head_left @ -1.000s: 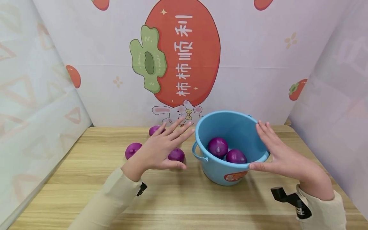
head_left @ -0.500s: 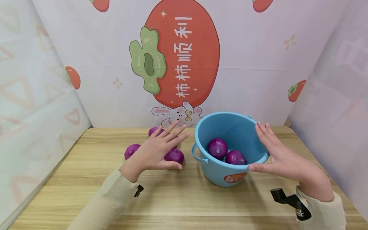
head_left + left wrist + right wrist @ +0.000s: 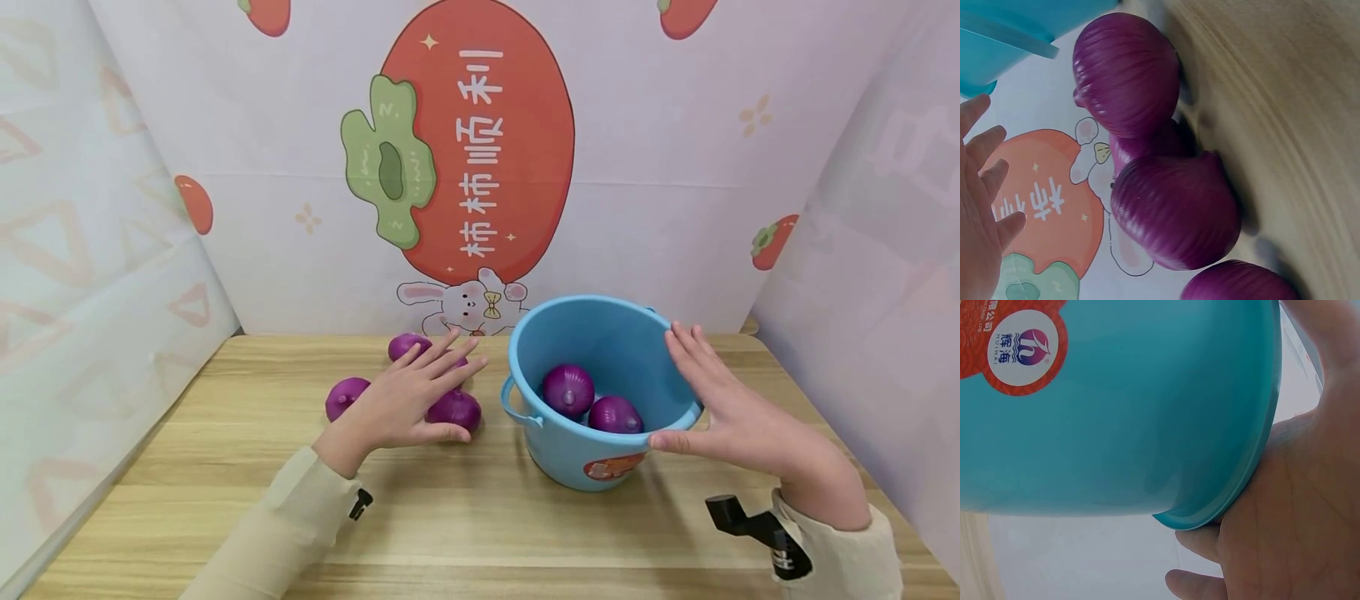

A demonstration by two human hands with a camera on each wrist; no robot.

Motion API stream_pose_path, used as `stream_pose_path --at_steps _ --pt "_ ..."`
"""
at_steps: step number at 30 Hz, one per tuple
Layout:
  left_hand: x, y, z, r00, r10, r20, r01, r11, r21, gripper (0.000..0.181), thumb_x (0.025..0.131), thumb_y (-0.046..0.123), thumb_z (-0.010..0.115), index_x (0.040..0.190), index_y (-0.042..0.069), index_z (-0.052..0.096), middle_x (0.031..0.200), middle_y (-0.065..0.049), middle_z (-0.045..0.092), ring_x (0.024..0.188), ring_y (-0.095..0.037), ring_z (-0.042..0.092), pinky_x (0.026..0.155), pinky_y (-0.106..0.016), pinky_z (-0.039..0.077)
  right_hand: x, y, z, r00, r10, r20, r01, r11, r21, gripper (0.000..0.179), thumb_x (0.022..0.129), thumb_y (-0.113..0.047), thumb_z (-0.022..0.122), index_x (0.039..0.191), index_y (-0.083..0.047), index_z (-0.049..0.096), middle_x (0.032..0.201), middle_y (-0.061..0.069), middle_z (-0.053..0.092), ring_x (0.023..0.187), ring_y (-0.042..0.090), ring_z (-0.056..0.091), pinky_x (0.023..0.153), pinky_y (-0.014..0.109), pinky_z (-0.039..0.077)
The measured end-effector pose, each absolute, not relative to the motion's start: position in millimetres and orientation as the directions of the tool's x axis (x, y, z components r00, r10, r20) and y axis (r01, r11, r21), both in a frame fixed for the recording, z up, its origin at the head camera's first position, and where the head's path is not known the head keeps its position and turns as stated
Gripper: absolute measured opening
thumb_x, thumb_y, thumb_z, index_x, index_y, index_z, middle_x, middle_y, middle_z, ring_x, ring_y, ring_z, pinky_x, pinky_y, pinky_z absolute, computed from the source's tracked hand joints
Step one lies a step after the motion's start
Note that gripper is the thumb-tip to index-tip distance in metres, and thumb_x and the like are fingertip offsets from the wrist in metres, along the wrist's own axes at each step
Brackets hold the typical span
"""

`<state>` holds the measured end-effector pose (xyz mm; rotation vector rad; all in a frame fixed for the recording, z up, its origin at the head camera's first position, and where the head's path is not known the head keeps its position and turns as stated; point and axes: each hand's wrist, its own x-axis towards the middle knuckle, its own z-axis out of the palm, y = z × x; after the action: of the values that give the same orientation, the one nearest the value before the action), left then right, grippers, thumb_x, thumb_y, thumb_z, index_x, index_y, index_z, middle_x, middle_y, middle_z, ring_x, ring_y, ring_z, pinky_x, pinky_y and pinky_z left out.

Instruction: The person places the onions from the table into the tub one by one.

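My left hand (image 3: 397,407) hovers with fingers spread over several purple onions on the table, holding none. One onion (image 3: 455,411) shows below its fingers, another (image 3: 345,398) left of the wrist and a third (image 3: 408,346) farther back. A further onion (image 3: 1147,147), mostly hidden, sits between two others in the left wrist view. My right hand (image 3: 738,421) rests its straight fingers and thumb against the right rim of a blue bucket (image 3: 577,454). Inside the bucket lie two onions (image 3: 568,390), side by side.
The wooden table (image 3: 465,533) ends at a white backdrop printed with a large persimmon (image 3: 517,150) and a rabbit. Pale sheets form walls on the left and right. The bucket's handle (image 3: 517,406) hangs on its left side, facing the onions.
My left hand has moved slightly left and downward in view, away from the bucket's rim and over the onions. The right hand stays at the bucket's rim.
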<state>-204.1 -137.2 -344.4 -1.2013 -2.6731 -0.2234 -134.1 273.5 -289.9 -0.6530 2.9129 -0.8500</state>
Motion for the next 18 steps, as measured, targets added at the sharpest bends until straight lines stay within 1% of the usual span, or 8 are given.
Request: stream_pose_path --at_steps 3,6,10,13,16,18 --pt "-205 -138 -348 -0.657 0.717 0.233 0.747 0.660 0.077 0.091 0.085 0.070 0.059 0.159 0.031 0.023 0.167 0.003 0.019 0.156 -0.028 0.012 0.120 -0.064 0.020 -134 274 -290 -0.910 -0.405 0.082 -0.386 0.760 -0.524 0.122 0.078 -0.042 0.082 0.160 -0.015 -0.003 0.168 0.006 -0.010 0.154 0.031 -0.020 0.102 0.083 0.018" --pt "-206 -138 -351 -0.661 0.716 0.225 0.746 0.660 0.094 0.091 0.085 0.066 0.062 0.158 0.028 0.026 0.166 0.002 0.022 0.156 -0.028 0.013 0.120 -0.063 0.019 -134 274 -290 -0.911 -0.404 0.083 -0.385 0.759 -0.525 0.122 0.078 -0.042 0.082 0.160 -0.015 -0.003 0.168 0.006 -0.010 0.154 0.031 -0.020 0.102 0.083 0.018" --pt "-208 -137 -356 -0.657 0.720 0.225 0.751 0.652 0.105 0.089 0.085 0.063 0.064 0.158 0.026 0.028 0.164 -0.002 0.030 0.155 -0.028 0.016 0.121 -0.062 0.020 -134 273 -290 -0.910 -0.407 0.084 -0.388 0.759 -0.523 0.122 0.078 -0.042 0.082 0.160 -0.016 -0.003 0.168 0.006 -0.010 0.154 0.031 -0.020 0.102 0.083 0.019" --pt "-210 -137 -359 -0.648 0.726 0.230 0.758 0.645 0.102 0.088 0.086 0.066 0.061 0.157 0.026 0.030 0.161 -0.003 0.035 0.154 -0.029 0.022 0.120 -0.061 0.024 -134 273 -290 -0.908 -0.410 0.090 -0.394 0.758 -0.520 0.121 0.078 -0.042 0.082 0.160 -0.015 -0.003 0.169 0.007 -0.009 0.154 0.031 -0.019 0.101 0.083 0.020" --pt "-210 -136 -360 -0.647 0.729 0.222 0.759 0.644 0.096 0.087 0.086 0.070 0.057 0.157 0.027 0.031 0.160 -0.001 0.037 0.152 -0.027 0.027 0.119 -0.057 0.028 -134 273 -291 -0.908 -0.409 0.094 -0.396 0.761 -0.514 0.121 0.078 -0.042 0.082 0.161 -0.015 -0.002 0.169 0.007 -0.008 0.154 0.032 -0.018 0.100 0.083 0.022" --pt "-211 -137 -361 -0.642 0.733 0.225 0.763 0.639 0.097 0.086 0.086 0.071 0.056 0.156 0.026 0.033 0.159 0.000 0.039 0.151 -0.027 0.030 0.118 -0.056 0.032 -134 273 -291 -0.907 -0.409 0.095 -0.397 0.762 -0.512 0.121 0.078 -0.042 0.082 0.161 -0.015 -0.001 0.169 0.007 -0.008 0.154 0.033 -0.018 0.099 0.083 0.023"
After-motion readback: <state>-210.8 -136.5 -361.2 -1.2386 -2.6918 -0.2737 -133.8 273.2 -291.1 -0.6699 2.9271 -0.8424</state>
